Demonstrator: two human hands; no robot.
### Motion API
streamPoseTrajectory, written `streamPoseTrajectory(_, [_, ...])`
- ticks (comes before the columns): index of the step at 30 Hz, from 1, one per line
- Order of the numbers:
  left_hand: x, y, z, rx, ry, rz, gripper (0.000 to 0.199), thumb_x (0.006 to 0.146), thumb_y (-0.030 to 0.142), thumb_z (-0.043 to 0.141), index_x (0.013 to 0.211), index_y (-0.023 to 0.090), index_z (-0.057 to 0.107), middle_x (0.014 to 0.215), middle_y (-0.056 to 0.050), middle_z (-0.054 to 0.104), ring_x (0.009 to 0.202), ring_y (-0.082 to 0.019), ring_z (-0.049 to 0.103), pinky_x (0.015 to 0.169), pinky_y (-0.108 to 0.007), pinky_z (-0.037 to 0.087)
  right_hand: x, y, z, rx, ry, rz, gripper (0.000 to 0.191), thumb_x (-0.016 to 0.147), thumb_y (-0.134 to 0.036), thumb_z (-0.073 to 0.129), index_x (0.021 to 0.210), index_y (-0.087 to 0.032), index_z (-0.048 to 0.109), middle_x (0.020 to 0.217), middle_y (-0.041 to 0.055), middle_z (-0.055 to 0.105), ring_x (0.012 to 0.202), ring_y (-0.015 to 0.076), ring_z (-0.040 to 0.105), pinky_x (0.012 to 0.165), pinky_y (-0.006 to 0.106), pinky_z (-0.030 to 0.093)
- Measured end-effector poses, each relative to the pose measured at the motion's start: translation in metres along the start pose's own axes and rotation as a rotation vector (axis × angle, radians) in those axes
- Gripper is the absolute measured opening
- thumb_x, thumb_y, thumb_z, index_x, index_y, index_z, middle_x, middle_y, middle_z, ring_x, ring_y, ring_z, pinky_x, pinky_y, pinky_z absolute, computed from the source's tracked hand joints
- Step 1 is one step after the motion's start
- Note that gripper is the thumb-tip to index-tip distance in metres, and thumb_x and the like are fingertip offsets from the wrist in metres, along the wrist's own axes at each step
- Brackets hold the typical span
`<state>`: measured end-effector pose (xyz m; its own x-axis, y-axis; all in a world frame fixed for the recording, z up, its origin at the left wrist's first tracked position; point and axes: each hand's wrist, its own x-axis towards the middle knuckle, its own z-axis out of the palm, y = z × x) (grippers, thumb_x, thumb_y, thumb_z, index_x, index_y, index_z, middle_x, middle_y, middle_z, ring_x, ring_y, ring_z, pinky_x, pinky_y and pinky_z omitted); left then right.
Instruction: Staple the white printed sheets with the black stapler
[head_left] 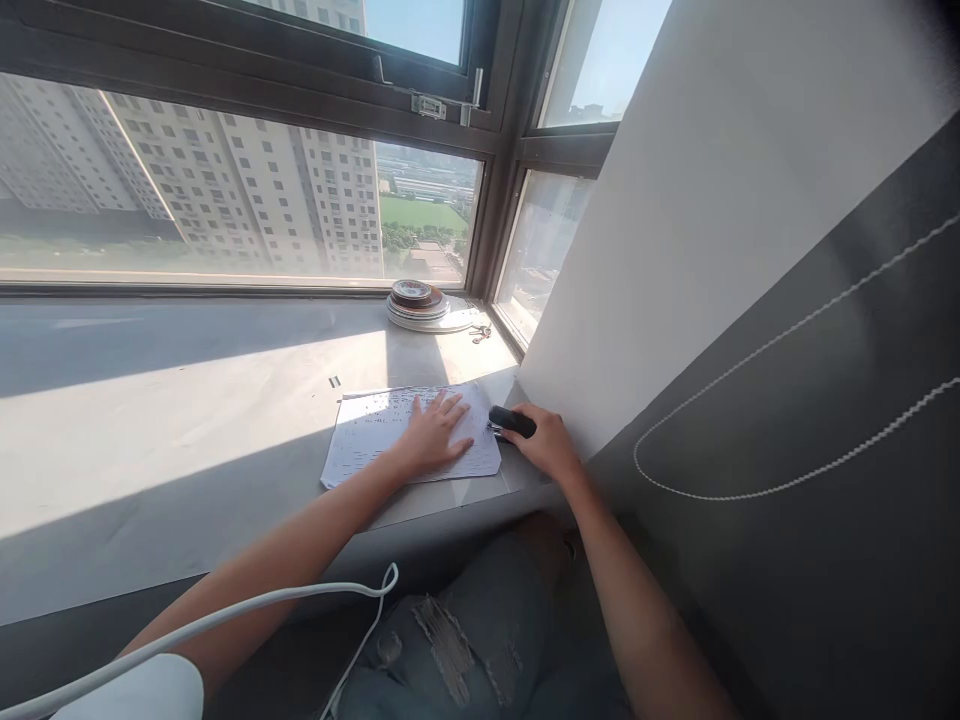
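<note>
At the windowsill's front edge, the left hand lies spread on the papers while the right hand grips a black stapler at their right edge.

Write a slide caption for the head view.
Left hand spread on written sheets, right hand holding a black stapler at their edge, on a sunlit windowsill.

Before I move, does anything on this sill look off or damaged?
Nothing looks spilled or broken. The stacked plates look a bit lopsided, one seeming to jut right, and small dark bits lie loose beyond the papers.
</note>
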<state>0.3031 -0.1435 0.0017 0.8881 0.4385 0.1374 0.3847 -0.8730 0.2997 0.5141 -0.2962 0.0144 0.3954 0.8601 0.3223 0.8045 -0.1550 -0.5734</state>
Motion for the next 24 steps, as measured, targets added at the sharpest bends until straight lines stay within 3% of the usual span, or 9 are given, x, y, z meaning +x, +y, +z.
streamPoseTrajectory(3, [0.0,0.0,0.001,-0.021,-0.039,0.041,0.061,0.105,0.052,0.053,0.163,0.036,0.047,0.175,-0.008,0.038,0.163,-0.047,0.024,0.122,-0.086,0.012,0.011,-0.007,-0.006,-0.008,-0.09,-0.088,0.018,0.083,-0.024,0.081,0.101,-0.025,0.08,0.103,0.0053,0.08,0.097,0.0258,0.074,0.089,0.036,0.054])
streamPoseTrajectory(8, [0.001,0.0,0.004,-0.053,-0.03,0.01,0.063,0.103,0.055,0.055,0.161,0.032,0.05,0.172,-0.01,0.043,0.162,-0.046,0.027,0.123,-0.085,0.008,0.028,-0.008,-0.003,0.011,-0.133,-0.117,0.02,0.081,-0.017,0.08,0.101,-0.023,0.079,0.101,0.0041,0.078,0.094,0.0232,0.071,0.088,0.034,0.051])
streamPoseTrajectory(14, [-0.006,0.007,0.007,-0.104,0.027,-0.036,0.059,0.102,0.05,0.055,0.157,0.028,0.055,0.168,-0.012,0.049,0.16,-0.042,0.034,0.129,-0.076,0.015,0.047,-0.017,0.0,0.059,-0.238,-0.135,0.022,0.084,-0.035,0.08,0.101,-0.022,0.078,0.1,0.0039,0.076,0.091,0.022,0.068,0.086,0.033,0.051])
streamPoseTrajectory(18, [-0.007,0.012,0.007,-0.094,0.042,-0.045,0.056,0.101,0.046,0.057,0.154,0.028,0.057,0.167,-0.013,0.05,0.159,-0.043,0.035,0.127,-0.08,0.015,0.066,-0.027,0.005,0.144,-0.216,-0.075,0.047,0.105,-0.057,0.049,0.087,-0.021,0.074,0.085,0.0027,0.074,0.083,0.0205,0.067,0.08,0.031,0.049])
streamPoseTrajectory(21, [-0.005,0.011,0.007,-0.075,0.038,-0.078,0.054,0.102,0.047,0.056,0.153,0.028,0.058,0.167,-0.013,0.05,0.159,-0.043,0.035,0.125,-0.081,0.016,0.077,-0.036,0.015,0.041,-0.244,-0.048,0.058,0.111,-0.051,0.033,0.073,-0.021,0.065,0.077,0.0022,0.07,0.078,0.0195,0.063,0.076,0.03,0.044])
streamPoseTrajectory(24, [-0.002,0.008,0.007,-0.063,0.022,-0.102,0.051,0.105,0.048,0.051,0.151,0.025,0.058,0.168,-0.014,0.048,0.16,-0.042,0.033,0.125,-0.082,0.015,0.078,-0.043,0.024,-0.115,-0.35,-0.071,0.047,0.111,-0.039,0.035,0.083,-0.022,0.068,0.092,0.0044,0.074,0.091,0.021,0.065,0.077,0.03,0.042])
